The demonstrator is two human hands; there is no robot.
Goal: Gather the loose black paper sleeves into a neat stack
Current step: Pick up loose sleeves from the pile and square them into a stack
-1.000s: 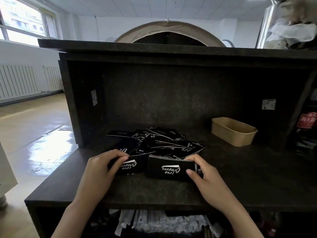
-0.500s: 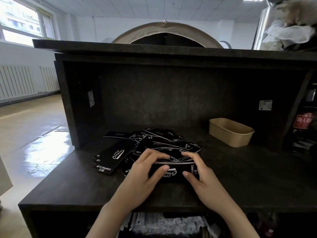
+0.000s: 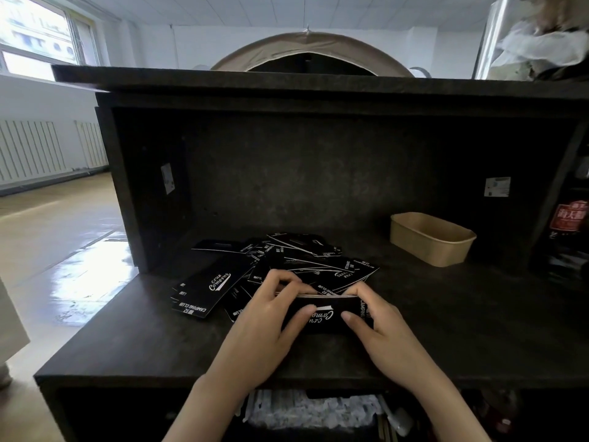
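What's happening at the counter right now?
A person is squaring up a small stack of black paper sleeves at the front of the dark counter, with the left hand and the right hand pressing on its two ends. Behind the stack, a loose pile of sleeves lies scattered, and one sleeve lies off to the left. A tan paper tray sits apart at the back right.

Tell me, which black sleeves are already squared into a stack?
The bundle pinched between the left hand and right hand. The other sleeves lie scattered, overlapping, behind and beside it.
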